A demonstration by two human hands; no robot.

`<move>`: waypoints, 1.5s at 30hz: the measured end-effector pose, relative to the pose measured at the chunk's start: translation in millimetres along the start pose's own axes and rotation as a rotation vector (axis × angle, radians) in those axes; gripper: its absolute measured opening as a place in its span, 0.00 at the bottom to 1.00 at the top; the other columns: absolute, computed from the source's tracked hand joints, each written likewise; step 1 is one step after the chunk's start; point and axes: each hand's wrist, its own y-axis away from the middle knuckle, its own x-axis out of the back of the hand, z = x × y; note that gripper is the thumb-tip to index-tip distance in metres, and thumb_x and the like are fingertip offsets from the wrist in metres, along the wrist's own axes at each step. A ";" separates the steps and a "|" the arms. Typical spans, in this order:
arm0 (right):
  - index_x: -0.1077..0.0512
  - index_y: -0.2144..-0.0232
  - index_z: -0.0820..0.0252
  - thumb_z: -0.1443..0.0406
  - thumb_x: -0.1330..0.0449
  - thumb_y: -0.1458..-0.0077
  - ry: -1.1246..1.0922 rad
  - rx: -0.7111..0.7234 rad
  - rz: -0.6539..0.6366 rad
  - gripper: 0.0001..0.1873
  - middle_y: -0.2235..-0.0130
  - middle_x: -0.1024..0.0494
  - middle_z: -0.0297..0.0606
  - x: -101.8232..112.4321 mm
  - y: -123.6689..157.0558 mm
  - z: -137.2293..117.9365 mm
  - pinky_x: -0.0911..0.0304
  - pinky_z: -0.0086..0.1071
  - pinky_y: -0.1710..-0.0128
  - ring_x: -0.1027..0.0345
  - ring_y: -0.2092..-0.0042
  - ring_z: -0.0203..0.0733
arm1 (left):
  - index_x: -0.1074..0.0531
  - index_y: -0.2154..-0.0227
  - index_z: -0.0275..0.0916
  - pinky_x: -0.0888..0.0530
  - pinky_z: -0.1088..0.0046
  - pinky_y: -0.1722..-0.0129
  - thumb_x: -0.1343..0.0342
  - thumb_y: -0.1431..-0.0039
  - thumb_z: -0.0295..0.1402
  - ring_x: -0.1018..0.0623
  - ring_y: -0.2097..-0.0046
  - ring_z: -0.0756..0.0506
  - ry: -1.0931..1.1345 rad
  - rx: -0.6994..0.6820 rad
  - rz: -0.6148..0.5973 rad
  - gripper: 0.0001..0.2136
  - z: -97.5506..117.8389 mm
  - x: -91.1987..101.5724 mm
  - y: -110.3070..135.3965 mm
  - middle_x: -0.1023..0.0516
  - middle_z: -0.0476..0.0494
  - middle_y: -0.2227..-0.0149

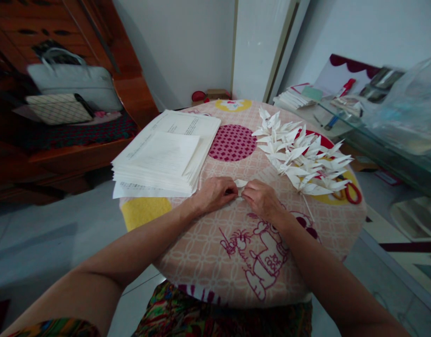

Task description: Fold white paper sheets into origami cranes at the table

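Patterned cloth [197, 248] underlies small white folded paper [241, 183].

White folded-paper shapes [296, 152], a small white paper piece [240, 183] and a white paper stack [159, 154] printed in dark type show against a round, cloth-covered, white-latticed pink tabletop [201, 252] bearing a magenta checked circle [233, 142], yellow patches [145, 211] and maroon cartoon outlines [268, 257]; the scissors [346, 191] have red handles.

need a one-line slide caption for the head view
Left hand and right hand pinch a small white paper over a patterned tablecloth, paper stack at left, folded paper pieces at right.
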 end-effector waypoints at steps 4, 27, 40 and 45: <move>0.27 0.77 0.59 0.71 0.46 0.37 0.002 0.013 0.009 0.16 0.70 0.28 0.41 0.2 1.7 -0.8 0.41 0.35 0.64 0.37 0.64 0.43 | 0.21 0.71 0.37 0.31 0.75 0.65 0.42 0.42 0.27 0.23 0.65 0.48 -0.021 -0.015 -0.008 0.05 -1.1 0.3 0.4 0.22 0.46 0.69; 0.25 0.73 0.59 0.72 0.43 0.40 -0.216 -0.137 0.023 0.11 0.68 0.28 0.40 -0.6 -2.1 1.5 0.40 0.36 0.61 0.35 0.62 0.44 | 0.22 0.70 0.37 0.31 0.73 0.65 0.39 0.42 0.34 0.24 0.66 0.48 -0.172 0.135 -0.010 0.06 3.2 0.8 1.7 0.21 0.45 0.69; 0.25 0.76 0.59 0.72 0.40 0.44 -0.217 -0.277 0.091 0.09 0.70 0.28 0.39 0.5 -4.7 -0.4 0.40 0.36 0.62 0.35 0.64 0.44 | 0.20 0.69 0.36 0.30 0.69 0.64 0.42 0.41 0.33 0.23 0.66 0.44 -0.200 0.308 -0.064 0.08 9.1 1.4 -1.4 0.20 0.42 0.67; 0.26 0.75 0.59 0.73 0.41 0.45 -0.177 -0.255 0.076 0.10 0.70 0.29 0.40 1.6 -1.7 0.0 0.41 0.37 0.62 0.35 0.62 0.45 | 0.21 0.69 0.36 0.30 0.69 0.64 0.43 0.41 0.34 0.24 0.66 0.44 -0.230 0.350 -0.080 0.08 11.0 0.9 -3.3 0.20 0.41 0.68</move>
